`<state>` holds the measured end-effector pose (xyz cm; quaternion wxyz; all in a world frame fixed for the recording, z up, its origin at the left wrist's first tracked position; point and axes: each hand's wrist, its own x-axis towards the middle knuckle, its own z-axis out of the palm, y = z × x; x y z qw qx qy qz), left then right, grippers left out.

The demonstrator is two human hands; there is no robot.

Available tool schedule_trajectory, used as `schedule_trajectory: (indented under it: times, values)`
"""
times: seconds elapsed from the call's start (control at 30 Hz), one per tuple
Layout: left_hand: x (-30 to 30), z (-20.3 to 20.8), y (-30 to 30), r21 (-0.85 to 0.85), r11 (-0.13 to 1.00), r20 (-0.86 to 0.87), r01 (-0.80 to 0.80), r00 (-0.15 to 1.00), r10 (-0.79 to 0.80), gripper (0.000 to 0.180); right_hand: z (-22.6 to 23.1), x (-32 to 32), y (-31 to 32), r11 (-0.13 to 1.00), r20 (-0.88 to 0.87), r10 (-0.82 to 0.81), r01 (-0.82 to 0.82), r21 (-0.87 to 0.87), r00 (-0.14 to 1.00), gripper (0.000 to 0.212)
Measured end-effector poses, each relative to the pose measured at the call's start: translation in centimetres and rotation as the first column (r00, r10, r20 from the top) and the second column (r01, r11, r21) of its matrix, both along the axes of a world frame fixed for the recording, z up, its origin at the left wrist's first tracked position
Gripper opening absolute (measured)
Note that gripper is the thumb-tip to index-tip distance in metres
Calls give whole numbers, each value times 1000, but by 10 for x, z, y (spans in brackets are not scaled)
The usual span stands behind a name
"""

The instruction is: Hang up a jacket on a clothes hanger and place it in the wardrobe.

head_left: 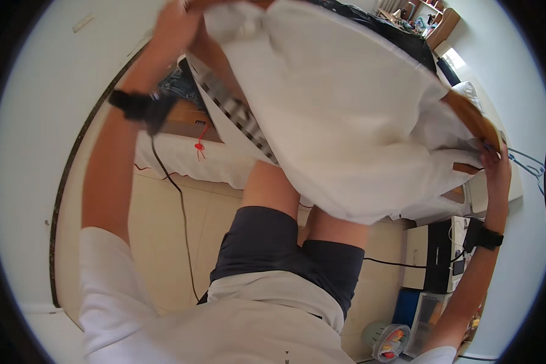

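Observation:
A large white garment point(340, 115) with a black-and-white checked band point(239, 115) is held up in front of me, spread between both hands. My left hand point(176, 24) grips its bunched upper corner at the top of the view. My right hand point(494, 167) grips the other side at the right, by a brown wooden piece point(473, 118) that looks like a hanger. Both wrists carry black bands with a cable running down from the left one. The garment hides most of what lies behind it.
A white-covered bed or table point(182, 158) with a cardboard box point(188, 121) stands ahead. Beige tiled floor point(164, 242) lies below. White and black drawers point(434, 255), plastic containers point(388, 340) and wire hangers point(528, 164) are at the right.

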<state>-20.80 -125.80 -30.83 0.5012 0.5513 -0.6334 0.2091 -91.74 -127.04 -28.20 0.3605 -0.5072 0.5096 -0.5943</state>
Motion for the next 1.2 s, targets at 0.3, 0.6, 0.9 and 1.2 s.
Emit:
schedule_trajectory:
  times: [0.3, 0.6, 0.9, 1.2]
  values:
    - [-21, 66, -35, 293, 901, 78, -320, 947, 311, 28, -33, -31, -6, 967, -325, -205, 242, 76, 923, 42]
    - [-82, -77, -57, 851, 525, -64, 29, 997, 49, 48, -180, -7, 15, 935, -546, -240, 343, 94, 803, 37]
    - [-114, -110, -77, 829, 559, -33, -2, 998, 52, 57, -130, 111, 107, 972, -49, -225, 228, 56, 973, 29]
    - [-108, -197, -83, 786, 572, -297, 236, 955, 14, 47, -97, 205, 138, 981, -101, -193, 192, -19, 976, 33]
